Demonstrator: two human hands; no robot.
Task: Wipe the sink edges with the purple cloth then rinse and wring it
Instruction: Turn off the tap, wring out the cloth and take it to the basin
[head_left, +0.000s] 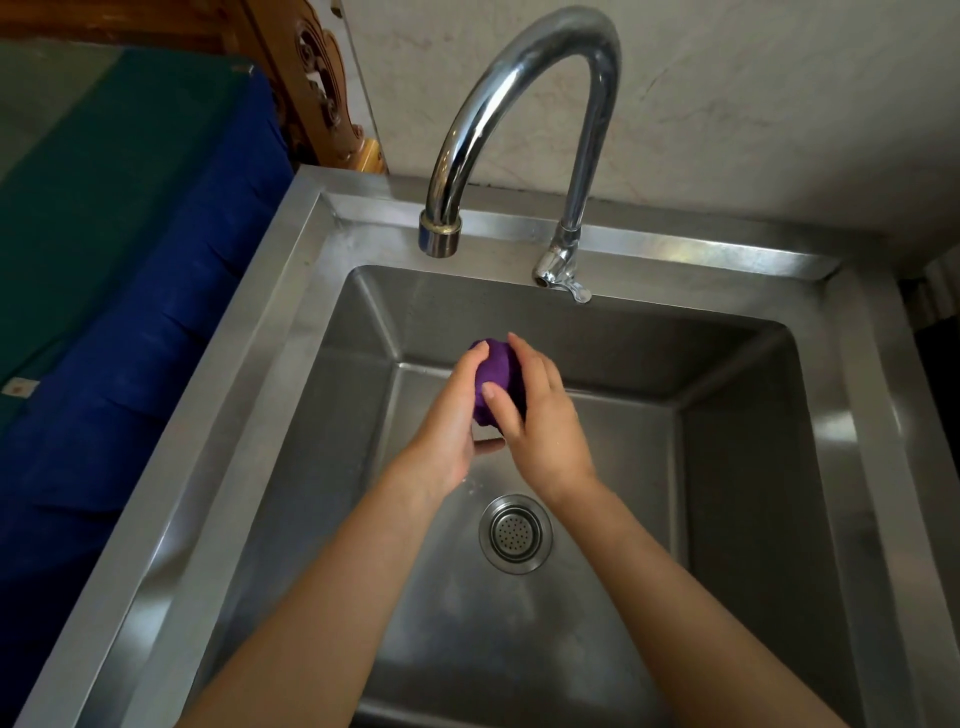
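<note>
The purple cloth is bunched into a tight ball over the middle of the steel sink. My left hand cups it from the left and my right hand presses on it from the right, so both hold it squeezed between them. Most of the cloth is hidden by my fingers. The curved chrome tap arches above, with its spout up and to the left of the cloth. No water runs from it.
The round drain strainer sits in the basin floor below my wrists. The tap lever is at the back rim. A blue and green cloth-covered surface lies left of the sink. A pale wall stands behind.
</note>
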